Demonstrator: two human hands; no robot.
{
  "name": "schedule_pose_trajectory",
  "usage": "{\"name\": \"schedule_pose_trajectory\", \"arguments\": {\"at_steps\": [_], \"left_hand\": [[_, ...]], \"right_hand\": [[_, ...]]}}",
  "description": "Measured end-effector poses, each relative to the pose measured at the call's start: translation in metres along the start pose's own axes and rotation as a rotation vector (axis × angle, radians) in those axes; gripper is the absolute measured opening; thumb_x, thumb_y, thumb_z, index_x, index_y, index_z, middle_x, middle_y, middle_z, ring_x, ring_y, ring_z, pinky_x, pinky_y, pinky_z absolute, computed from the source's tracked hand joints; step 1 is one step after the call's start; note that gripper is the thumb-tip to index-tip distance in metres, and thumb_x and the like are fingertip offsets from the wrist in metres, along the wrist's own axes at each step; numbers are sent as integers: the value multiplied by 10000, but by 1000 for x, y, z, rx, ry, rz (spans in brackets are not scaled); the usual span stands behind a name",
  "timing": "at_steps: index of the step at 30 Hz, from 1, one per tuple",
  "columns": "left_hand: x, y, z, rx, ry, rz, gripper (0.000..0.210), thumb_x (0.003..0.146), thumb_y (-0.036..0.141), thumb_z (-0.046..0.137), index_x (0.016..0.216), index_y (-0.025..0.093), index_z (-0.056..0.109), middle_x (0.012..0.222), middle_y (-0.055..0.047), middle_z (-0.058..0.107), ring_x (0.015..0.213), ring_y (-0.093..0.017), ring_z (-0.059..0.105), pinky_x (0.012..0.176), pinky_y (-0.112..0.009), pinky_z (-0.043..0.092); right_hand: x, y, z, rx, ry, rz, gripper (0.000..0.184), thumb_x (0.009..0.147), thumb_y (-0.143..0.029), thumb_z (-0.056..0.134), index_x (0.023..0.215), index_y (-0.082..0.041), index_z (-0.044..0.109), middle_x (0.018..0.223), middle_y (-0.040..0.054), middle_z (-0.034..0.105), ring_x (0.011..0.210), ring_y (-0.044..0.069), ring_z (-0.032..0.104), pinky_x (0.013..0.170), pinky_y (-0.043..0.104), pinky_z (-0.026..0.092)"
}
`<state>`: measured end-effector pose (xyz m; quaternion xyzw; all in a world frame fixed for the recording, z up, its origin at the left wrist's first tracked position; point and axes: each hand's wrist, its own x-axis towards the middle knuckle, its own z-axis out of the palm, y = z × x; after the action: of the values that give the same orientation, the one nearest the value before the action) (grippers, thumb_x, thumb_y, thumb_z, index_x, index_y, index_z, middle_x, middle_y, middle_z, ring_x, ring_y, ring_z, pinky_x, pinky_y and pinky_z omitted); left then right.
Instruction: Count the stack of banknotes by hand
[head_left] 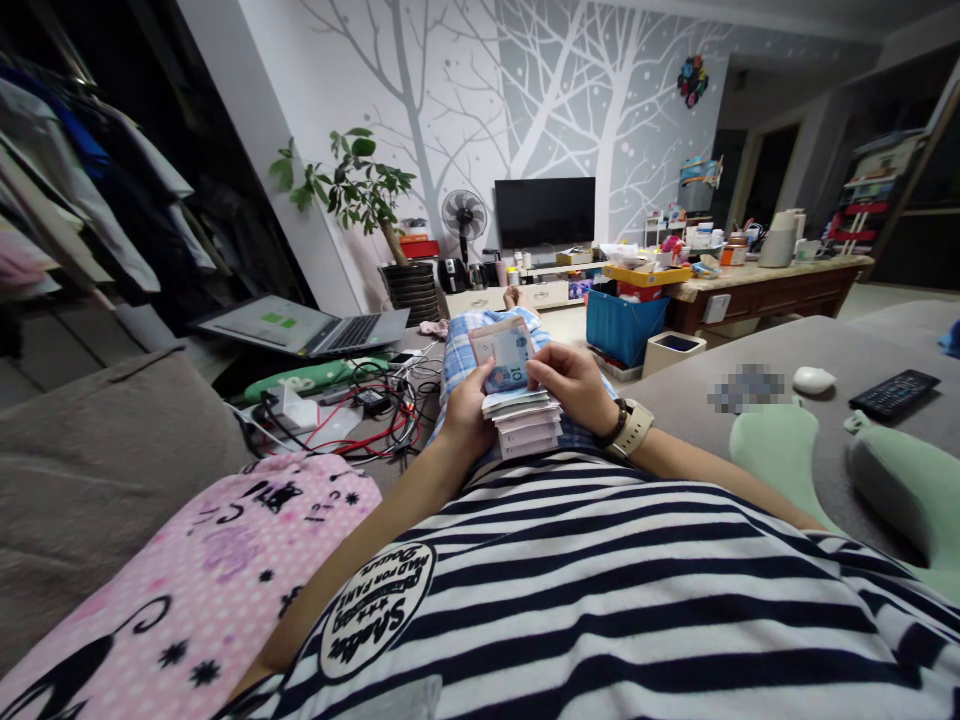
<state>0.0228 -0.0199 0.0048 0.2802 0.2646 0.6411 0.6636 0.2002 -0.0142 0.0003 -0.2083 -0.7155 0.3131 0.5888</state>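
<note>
My left hand [466,408] is closed around a stack of banknotes [501,352], its thumb lying across the face of the front note, which shows the number 10. At the right edge of that stack my right hand [568,382] pinches a note between thumb and fingers. Just below both hands, a layered pile of more notes [529,432] rests on my lap, against the blue checked cloth [459,350] over my legs. How much of this pile the left hand also touches is hidden.
Tangled cables [397,415] and an open laptop [330,330] lie on the left, beside a pink blanket [225,560]. To the right are a white mouse [814,380], a remote control [895,394] and a green neck pillow [776,450]. A blue bin [619,325] stands ahead.
</note>
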Motion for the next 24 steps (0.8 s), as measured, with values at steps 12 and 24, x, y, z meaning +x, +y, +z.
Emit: {"name": "schedule_pose_trajectory", "arguments": {"at_steps": [12, 24], "left_hand": [[7, 0, -23, 114, 23, 57, 164, 908, 94, 978, 946, 222, 883, 655, 20, 771, 871, -311, 941, 918, -355, 765], [-7, 4, -6, 120, 1, 33, 360, 909, 102, 941, 1262, 167, 959, 1007, -85, 974, 1072, -365, 992, 1040, -435, 801]], "right_hand": [[4, 11, 0, -103, 230, 106, 796, 723, -855, 1170, 879, -298, 624, 757, -53, 620, 733, 181, 522, 684, 331, 434], [3, 16, -5, -223, 158, 34, 744, 1021, -880, 868, 725, -295, 515, 676, -53, 442, 724, 177, 403, 725, 376, 358]]}}
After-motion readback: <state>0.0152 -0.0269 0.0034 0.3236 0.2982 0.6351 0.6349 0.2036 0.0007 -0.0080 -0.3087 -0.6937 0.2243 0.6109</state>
